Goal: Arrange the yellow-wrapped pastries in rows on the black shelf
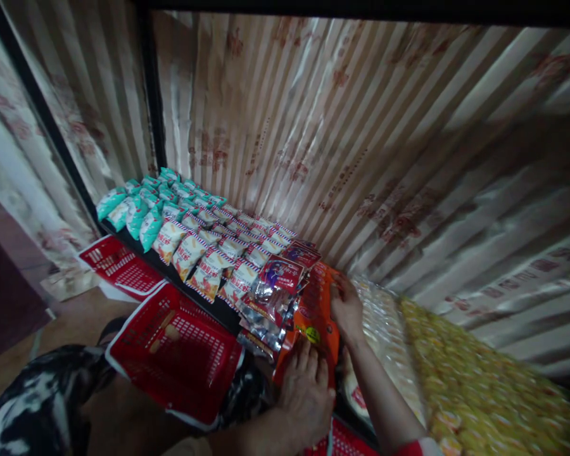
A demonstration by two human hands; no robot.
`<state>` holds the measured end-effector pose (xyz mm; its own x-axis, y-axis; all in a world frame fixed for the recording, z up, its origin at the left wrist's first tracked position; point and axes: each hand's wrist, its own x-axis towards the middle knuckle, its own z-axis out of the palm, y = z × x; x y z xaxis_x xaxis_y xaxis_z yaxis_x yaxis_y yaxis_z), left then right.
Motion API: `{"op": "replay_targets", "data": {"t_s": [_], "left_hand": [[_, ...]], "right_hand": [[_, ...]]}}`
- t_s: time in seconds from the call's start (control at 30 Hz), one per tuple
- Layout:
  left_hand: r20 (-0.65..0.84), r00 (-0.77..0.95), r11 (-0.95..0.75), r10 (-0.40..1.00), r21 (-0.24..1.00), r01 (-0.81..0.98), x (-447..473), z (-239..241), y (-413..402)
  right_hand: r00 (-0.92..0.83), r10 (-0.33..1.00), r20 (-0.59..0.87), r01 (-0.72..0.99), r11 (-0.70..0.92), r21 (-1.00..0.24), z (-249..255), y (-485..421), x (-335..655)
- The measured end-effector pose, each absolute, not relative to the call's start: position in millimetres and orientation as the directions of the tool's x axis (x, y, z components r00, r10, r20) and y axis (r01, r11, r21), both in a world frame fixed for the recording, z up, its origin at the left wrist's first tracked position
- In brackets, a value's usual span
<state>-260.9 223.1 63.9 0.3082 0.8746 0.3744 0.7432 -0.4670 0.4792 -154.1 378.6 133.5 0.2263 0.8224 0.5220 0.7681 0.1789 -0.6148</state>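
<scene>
Several orange snack bags point(316, 297) stand in a row on the dark shelf. My left hand point(306, 386) lies on the front of the nearest orange bag with its fingers stretched out. My right hand point(346, 310) is at the right edge of the orange bags, its fingers bent round that edge. Just left of them are dark purple and silver packets point(278, 275) in clear wrapping. White and orange snack bags point(211, 272) stand in rows farther left, with teal and white bags point(135, 215) at the far left end.
A red plastic basket point(185, 342) sits below the shelf's front edge, with another red basket point(123, 266) behind it. Pale wrapped packs point(384, 342) and many yellow packets point(479, 380) fill the right side. A pleated patterned curtain point(275, 114) hangs behind the shelf.
</scene>
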Motion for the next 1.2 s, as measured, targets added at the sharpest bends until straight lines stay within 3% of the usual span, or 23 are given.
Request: {"op": "replay_targets", "data": {"t_s": [0.13,0.3,0.4,0.5,0.73,0.93,1.2], "left_hand": [[0.476,0.366,-0.588,0.800,0.495,0.640,-297.9,77.4,201.4],[0.496,0.268,-0.548,0.826,0.594,0.589,-343.8,92.6,189.4],[0.487,0.297,-0.565,0.821,0.621,0.544,-371.2,97.6,188.8],[0.483,0.326,-0.581,0.813,0.628,0.518,-405.2,100.6,188.5],[0.479,0.333,-0.580,0.813,0.604,0.547,-484.2,93.9,198.4],[0.439,0.320,-0.529,0.840,0.526,0.666,-546.2,82.2,231.7],[0.492,0.228,-0.465,0.841,0.438,0.770,-629.5,73.5,283.8]], "right_hand": [[0.101,0.798,0.595,0.781,0.307,-0.544,149.6,347.9,-184.7],[-0.213,0.754,0.621,0.824,0.481,-0.301,157.3,322.4,-240.9],[-0.326,0.756,0.568,0.856,0.491,-0.163,149.1,321.1,-265.0],[-0.324,0.806,0.495,0.904,0.418,-0.089,137.0,324.8,-274.8],[-0.236,0.842,0.485,0.946,0.314,-0.084,130.2,324.2,-280.5],[-0.258,0.804,0.536,0.926,0.364,-0.099,139.1,316.6,-315.2],[-0.303,0.891,0.339,0.894,0.389,-0.224,124.4,312.1,-417.2]]}}
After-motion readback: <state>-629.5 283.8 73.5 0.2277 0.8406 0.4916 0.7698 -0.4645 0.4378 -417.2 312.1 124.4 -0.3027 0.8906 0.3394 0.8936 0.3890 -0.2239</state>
